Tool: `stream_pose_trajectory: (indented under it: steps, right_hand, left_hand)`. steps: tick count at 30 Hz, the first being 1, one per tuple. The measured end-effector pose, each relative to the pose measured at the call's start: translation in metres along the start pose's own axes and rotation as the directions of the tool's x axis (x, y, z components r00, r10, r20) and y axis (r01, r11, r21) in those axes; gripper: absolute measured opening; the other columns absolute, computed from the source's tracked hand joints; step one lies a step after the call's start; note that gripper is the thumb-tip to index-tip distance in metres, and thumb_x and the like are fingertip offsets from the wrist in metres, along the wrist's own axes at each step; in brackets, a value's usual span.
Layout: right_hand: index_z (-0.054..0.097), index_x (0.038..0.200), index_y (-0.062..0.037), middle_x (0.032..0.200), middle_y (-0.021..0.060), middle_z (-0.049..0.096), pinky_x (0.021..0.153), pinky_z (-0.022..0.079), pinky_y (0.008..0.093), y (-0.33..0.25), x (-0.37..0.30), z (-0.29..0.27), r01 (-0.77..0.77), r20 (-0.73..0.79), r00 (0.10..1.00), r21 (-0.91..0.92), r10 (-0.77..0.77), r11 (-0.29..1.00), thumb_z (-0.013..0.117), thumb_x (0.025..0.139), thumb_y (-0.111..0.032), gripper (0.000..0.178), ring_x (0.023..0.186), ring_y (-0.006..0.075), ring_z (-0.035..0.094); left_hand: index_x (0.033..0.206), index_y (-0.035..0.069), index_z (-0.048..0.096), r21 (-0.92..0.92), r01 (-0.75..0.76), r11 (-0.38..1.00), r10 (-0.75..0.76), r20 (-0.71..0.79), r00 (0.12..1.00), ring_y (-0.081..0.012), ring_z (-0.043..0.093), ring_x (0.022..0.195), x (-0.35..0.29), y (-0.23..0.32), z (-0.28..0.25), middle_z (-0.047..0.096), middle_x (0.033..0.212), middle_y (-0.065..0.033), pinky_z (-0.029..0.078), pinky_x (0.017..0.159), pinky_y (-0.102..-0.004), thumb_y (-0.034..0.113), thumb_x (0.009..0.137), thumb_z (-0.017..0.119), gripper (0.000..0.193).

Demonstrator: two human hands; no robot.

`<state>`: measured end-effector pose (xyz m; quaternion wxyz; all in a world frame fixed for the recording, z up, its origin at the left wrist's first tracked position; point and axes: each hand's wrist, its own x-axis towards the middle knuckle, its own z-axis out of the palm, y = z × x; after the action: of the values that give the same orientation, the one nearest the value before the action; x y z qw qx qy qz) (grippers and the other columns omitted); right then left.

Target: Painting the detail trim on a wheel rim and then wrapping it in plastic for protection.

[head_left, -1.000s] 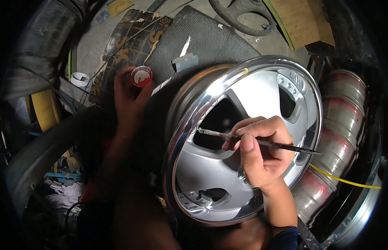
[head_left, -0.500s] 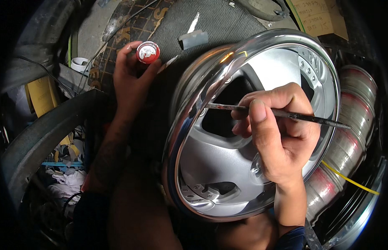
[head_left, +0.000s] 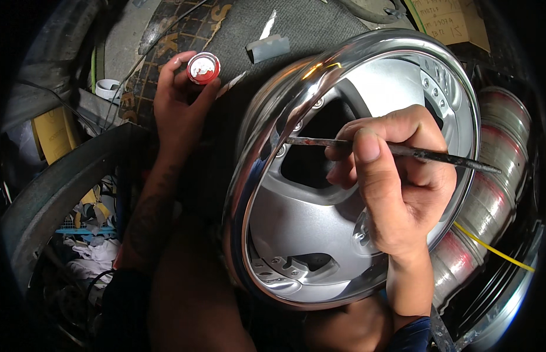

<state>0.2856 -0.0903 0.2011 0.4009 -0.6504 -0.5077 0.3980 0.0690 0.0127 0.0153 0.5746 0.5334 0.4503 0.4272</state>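
A silver alloy wheel (head_left: 308, 229) with a polished chrome lip leans toward me, tilted, over my lap. My right hand (head_left: 408, 188) is over its face, closed in a pinch on a thin dark paintbrush (head_left: 443, 157). The brush's tip points left, beside the small bolts at the inner edge of the lip; whether it touches the metal I cannot tell. Left of the wheel, my left hand (head_left: 180, 111) grips a small round red container (head_left: 203, 68) with whitish stuff in it, its opening facing up. The fingers curl round the container's side.
A grey ribbed mat (head_left: 320, 26) lies beyond the wheel, with a folded grey sheet piece (head_left: 268, 49) on it. Wrapped stacked cylinders (head_left: 501, 138) stand at the right. At the left are a white cap (head_left: 108, 89), a curved dark rim (head_left: 67, 188) and scraps (head_left: 97, 258).
The whole view has shifted slightly, with the container and my left hand a little higher and farther left. My right hand keeps its pinch, the brush tip still beside the lip.
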Motion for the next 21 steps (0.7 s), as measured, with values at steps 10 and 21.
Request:
stream_pose_trajectory:
  steps: [10,21]
  right_hand:
    - [0.057,0.095,0.0037,0.084,0.0148,0.068,0.058,0.049,0.0222,0.0024,0.0003,0.0015,0.054,0.018,0.998,-0.05,-0.053,0.997,0.06,0.098,-0.007,0.011,0.063,0.0115,0.061]
    - [0.06,0.094,0.0049,0.084,0.0149,0.068,0.058,0.048,0.0217,0.0024,-0.0004,0.0045,0.067,-0.003,0.998,-0.046,-0.067,0.997,0.061,0.097,-0.007,0.013,0.062,0.0113,0.061]
  left_hand:
    - [0.13,0.004,0.05,0.076,0.062,0.995,-0.069,0.087,0.994,-0.013,0.067,0.103,0.0047,0.0055,-0.0022,0.07,0.111,-0.0094,0.052,0.091,-0.0263,-0.003,0.083,0.075,0.054]
    - [0.13,0.003,0.051,0.109,-0.002,0.994,-0.007,0.086,0.996,-0.0117,0.067,0.1,0.0049,-0.0009,-0.0049,0.07,0.11,-0.009,0.052,0.09,-0.0259,-0.002,0.083,0.075,0.053]
